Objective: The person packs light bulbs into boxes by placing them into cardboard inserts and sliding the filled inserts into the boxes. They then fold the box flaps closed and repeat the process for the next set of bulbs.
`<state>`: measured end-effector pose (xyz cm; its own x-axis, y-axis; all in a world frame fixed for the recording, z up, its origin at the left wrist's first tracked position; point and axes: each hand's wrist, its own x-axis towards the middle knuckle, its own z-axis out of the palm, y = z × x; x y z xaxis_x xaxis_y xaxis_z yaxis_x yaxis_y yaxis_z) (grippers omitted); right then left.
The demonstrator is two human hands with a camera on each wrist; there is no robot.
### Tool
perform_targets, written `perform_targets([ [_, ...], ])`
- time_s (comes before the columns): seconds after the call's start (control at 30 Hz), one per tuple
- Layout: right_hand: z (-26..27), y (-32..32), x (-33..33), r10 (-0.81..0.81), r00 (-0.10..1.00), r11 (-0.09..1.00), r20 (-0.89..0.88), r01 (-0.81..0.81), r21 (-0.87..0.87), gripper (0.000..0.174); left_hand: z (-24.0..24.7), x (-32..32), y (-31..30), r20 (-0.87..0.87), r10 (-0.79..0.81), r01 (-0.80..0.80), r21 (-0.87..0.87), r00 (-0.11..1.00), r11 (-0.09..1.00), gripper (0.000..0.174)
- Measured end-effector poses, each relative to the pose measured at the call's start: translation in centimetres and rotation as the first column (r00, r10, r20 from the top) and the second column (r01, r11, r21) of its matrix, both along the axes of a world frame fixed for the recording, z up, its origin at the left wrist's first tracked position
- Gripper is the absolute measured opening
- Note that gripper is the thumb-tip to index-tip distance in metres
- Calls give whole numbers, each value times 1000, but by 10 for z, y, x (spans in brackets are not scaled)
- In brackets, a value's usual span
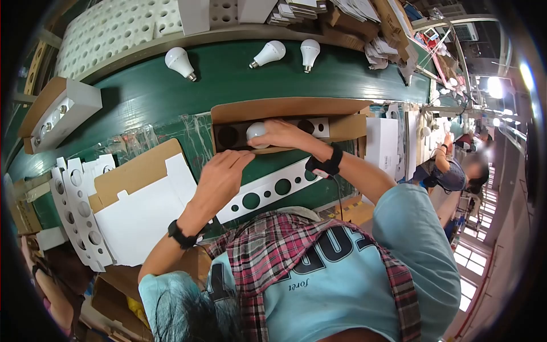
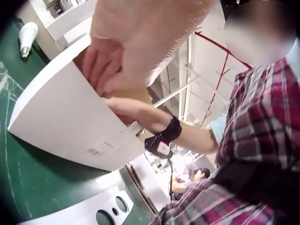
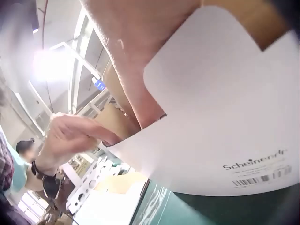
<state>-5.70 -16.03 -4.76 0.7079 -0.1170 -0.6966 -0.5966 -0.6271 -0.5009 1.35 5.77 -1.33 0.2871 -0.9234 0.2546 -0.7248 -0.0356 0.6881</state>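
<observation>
A long white-outside, brown-inside cardboard box [image 1: 285, 106] lies open before me, with a white insert with round holes [image 1: 320, 126] in it. Inside, my right hand [image 1: 283, 134] holds a white light bulb [image 1: 256, 130] by its round globe, over the insert's left part. My left hand [image 1: 223, 174] grips the box's near wall, its fingers [image 2: 104, 63] bent over the rim. The right wrist view shows the white printed wall [image 3: 220, 117] with a barcode; the bulb is hidden there.
Three light bulbs [image 1: 180, 61] lie on the green table behind the box. Another box with bulbs [image 1: 68, 111] stands at the left. A flat unfolded carton [image 1: 139, 214] and a holed white strip [image 1: 265, 191] lie nearer. White foam with holes [image 1: 114, 34] is at the back.
</observation>
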Motion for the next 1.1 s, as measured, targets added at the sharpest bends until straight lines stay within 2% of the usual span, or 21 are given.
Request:
perform_targets([
  [0.07,12,0,1,50,997,998,-51,-47,47,62,22,24,5,-157,147,-188,-286,976,940,31],
  [0.1,14,-1,0,78,994,995,-75,-73,69,62,18,39,4,-288,294,-385,-343,911,857,26],
  [0.13,11,2,-3,53,991,994,124,-64,86,62,25,58,2,-437,428,-542,-176,791,822,16],
  [0.17,14,-5,-7,85,996,981,18,-87,174,64,12,78,-7,-529,495,-636,-115,689,763,18],
  [0.2,14,-4,-12,61,996,992,70,-68,107,66,-10,100,-19,-608,551,-718,-45,572,695,25],
  [0.23,15,-2,-19,40,991,998,124,-46,42,68,-41,120,-27,-559,618,-714,65,552,697,39],
  [0.27,20,-2,-21,49,997,998,65,-47,-35,69,-79,140,-33,-503,678,-706,173,537,687,54],
  [0.33,34,-5,-27,47,997,980,-59,-58,-189,71,-159,184,-52,-255,785,-750,236,565,617,66],
  [0.37,38,-6,-33,35,999,979,-3,-35,-200,69,-179,198,-59,-127,813,-773,257,568,580,72],
  [0.47,53,-11,-54,12,989,965,150,28,-260,59,-187,211,-85,43,930,-890,312,364,334,73],
  [0.57,58,-17,-74,-34,959,965,281,105,-239,51,-212,234,-74,-1,890,-825,373,457,424,68],
  [0.6,63,-16,-78,-24,944,962,329,112,-250,49,-199,233,-64,-246,834,-749,367,494,552,58],
  [0.7,81,-13,-81,-33,892,970,452,138,-201,43,-154,212,-31,-795,550,-621,301,256,724,45],
  [0.77,96,-12,-77,-97,862,984,498,159,-84,41,-105,184,-9,-749,471,-648,73,466,758,34],
  [0.8,104,-13,-75,-65,869,993,491,107,-58,41,-82,169,1,-671,505,-670,16,543,742,34],
  [0.83,111,-10,-74,-203,849,977,488,141,162,41,-57,152,11,-586,534,-684,-47,609,728,35],
  [0.9,118,-3,-69,-453,802,806,389,181,564,41,-4,106,21,-433,570,-651,-55,699,757,37],
  [0.93,119,-4,-67,-472,814,733,338,150,663,54,18,82,21,-357,576,-633,-58,736,772,40],
  [1.0,127,0,-64,-516,804,604,296,97,791,58,57,36,5,-87,440,-448,-225,894,865,52],
  [1.03,131,3,-65,-538,798,532,272,70,844,61,61,22,0,-53,293,-296,-275,955,915,53],
  [1.1,134,4,-73,-461,811,647,361,29,762,69,62,0,-17,163,106,-47,-328,981,943,61],
])
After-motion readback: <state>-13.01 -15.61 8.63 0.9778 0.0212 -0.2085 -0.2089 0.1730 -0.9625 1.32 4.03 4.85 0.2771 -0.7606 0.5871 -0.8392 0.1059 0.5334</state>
